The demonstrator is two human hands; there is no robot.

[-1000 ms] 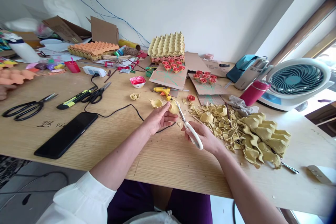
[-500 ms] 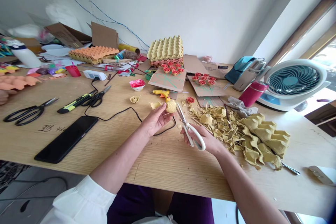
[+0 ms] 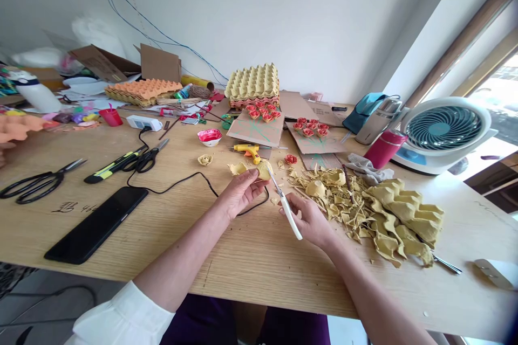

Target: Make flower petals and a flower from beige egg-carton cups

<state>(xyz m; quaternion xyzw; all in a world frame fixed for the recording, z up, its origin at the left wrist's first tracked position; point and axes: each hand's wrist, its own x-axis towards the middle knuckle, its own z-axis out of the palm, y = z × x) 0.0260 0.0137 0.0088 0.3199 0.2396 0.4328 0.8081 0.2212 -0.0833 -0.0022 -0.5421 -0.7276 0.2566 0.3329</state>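
Note:
My left hand point(image 3: 240, 191) pinches a small yellow egg-carton cup piece point(image 3: 264, 170) above the wooden table point(image 3: 251, 248). My right hand point(image 3: 309, 219) grips white-handled scissors point(image 3: 283, 199), their blades reaching up to the cup piece. A black cable point(image 3: 190, 178) runs under my left hand. Right of my hands lies a heap of yellow carton scraps point(image 3: 343, 197) and cut carton sections point(image 3: 404, 215). A small yellow paper rose point(image 3: 205, 159) and a red one point(image 3: 290, 159) sit just beyond.
A black phone point(image 3: 97, 223), black scissors point(image 3: 36, 183), a utility knife point(image 3: 111, 164), a yellow glue gun point(image 3: 249, 150), a pink bowl point(image 3: 210, 136), stacked egg trays point(image 3: 254, 83), cardboard with red roses point(image 3: 309, 132), a red bottle point(image 3: 384, 148) and a fan point(image 3: 441, 132) crowd the table. Another person's hand shows at far left.
The scissors have turned so the handles now point down and the blades close against the cup piece. My view has tilted slightly; both hands stay in the same spot.

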